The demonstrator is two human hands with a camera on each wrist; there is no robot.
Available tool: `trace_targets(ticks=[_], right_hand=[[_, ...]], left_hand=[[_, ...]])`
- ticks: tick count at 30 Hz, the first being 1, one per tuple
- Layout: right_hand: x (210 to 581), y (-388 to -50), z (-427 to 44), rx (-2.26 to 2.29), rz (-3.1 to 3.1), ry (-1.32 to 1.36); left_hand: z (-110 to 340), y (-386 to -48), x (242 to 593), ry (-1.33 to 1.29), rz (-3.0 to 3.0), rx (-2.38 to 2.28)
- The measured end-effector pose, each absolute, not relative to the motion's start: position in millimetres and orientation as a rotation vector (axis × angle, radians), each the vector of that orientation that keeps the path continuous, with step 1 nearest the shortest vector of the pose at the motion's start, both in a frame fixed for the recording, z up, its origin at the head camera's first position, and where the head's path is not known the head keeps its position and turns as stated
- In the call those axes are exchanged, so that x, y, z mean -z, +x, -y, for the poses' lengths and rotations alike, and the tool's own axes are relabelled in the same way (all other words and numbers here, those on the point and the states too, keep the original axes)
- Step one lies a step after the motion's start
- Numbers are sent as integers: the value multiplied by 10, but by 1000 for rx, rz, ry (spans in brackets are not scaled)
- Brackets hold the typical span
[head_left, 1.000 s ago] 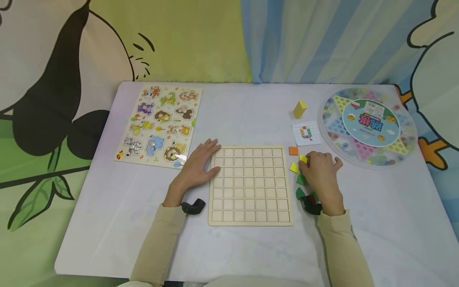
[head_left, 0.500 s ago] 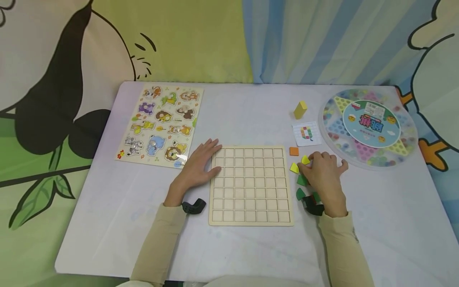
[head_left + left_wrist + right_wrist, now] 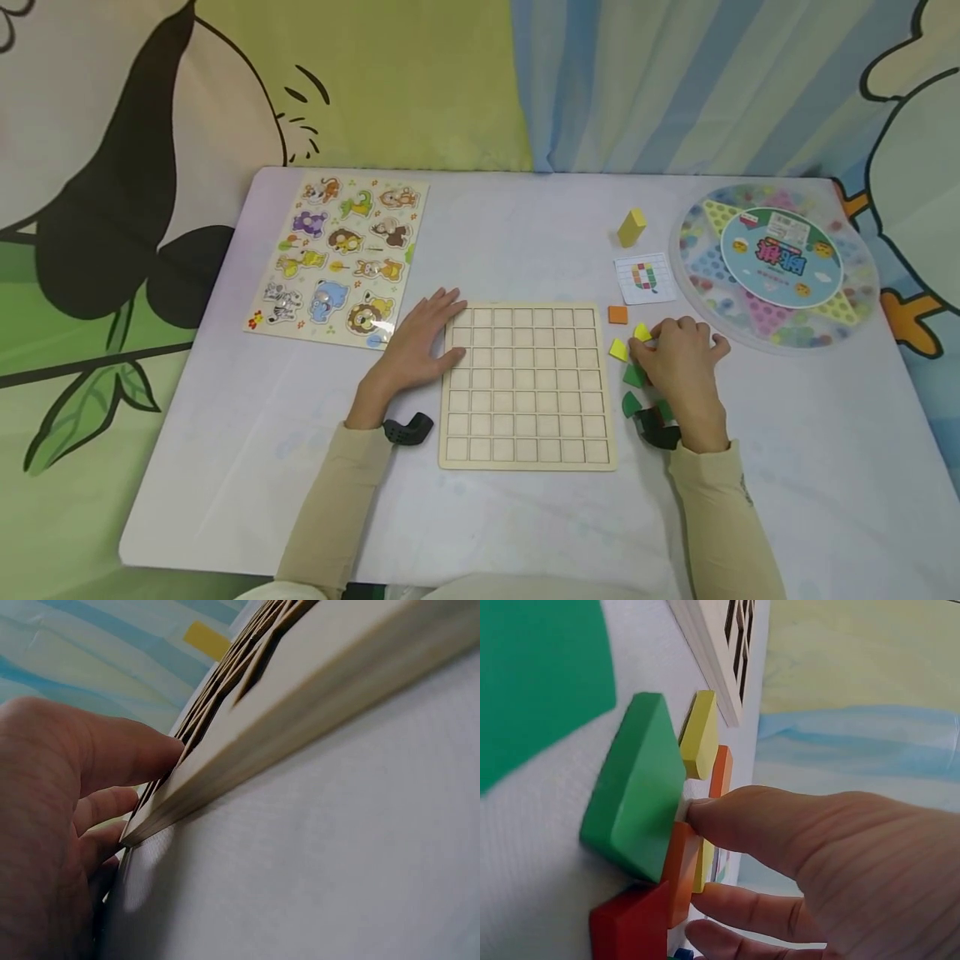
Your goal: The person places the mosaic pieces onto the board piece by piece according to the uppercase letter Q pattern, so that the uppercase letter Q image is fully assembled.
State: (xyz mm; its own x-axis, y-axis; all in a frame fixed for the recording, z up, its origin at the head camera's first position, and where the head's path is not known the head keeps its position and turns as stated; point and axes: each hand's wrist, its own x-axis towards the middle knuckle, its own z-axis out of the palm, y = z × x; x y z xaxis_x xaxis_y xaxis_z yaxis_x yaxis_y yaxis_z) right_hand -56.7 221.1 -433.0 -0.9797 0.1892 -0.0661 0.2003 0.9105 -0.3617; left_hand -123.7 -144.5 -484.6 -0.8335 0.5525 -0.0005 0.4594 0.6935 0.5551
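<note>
My left hand rests at the left edge of a wooden grid board, fingers straight and spread. In the left wrist view the thumb touches the board's rim. Right of the board, my right hand is low over small coloured tiles, its fingers bent. Seen from the right wrist, thumb and fingertips close around an orange tile. Beside it lie a green tile, a red tile and a yellow tile. The palm hides some tiles from the head view.
A pattern card and an upright yellow block stand behind the tiles. Farther right is a round game box. An animal puzzle board lies at the back left. Another orange tile sits near the grid board's corner.
My right hand has shifted slightly to the right, so more of a yellow tile shows beside its fingers. The left hand stays on the board's edge.
</note>
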Motion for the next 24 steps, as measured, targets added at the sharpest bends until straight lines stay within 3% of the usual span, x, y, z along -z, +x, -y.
trace_targets(ticks=[24], right_hand=[[4190, -627, -1656, 601, -3069, 121]], left_hand=[[1443, -1237, 4836, 835, -2734, -830]])
